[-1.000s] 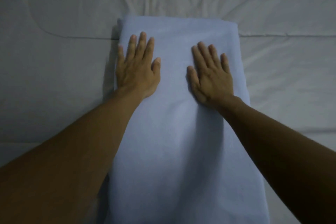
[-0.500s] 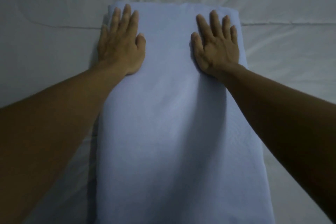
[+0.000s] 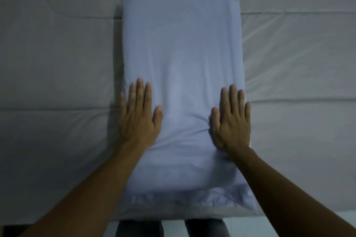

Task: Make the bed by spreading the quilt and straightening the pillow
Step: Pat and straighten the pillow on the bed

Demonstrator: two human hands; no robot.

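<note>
Pale blue cloth covers the pillow [image 3: 183,54], which lies lengthwise in the middle of the bed, its short ends near and far, on top of the grey-white quilt [image 3: 57,63]. The quilt is spread out to the left and right of it, with stitched seams running across and wrinkles fanning out on the far right side. Your left hand [image 3: 139,121] lies palm down along the pillow's left edge, in its near half. Your right hand [image 3: 232,125] lies palm down along the right edge, about level with the left. On both hands the fingers [image 3: 139,92] are straight and slightly apart, pressed flat on the cloth, and they clamp nothing. Small creases gather in the cloth just beside your right thumb. The pillow's near end, with its flat hem strip, lies close to the bed's near edge. Below that edge your legs [image 3: 139,229] in dark trousers show above a pale floor [image 3: 289,223].
</note>
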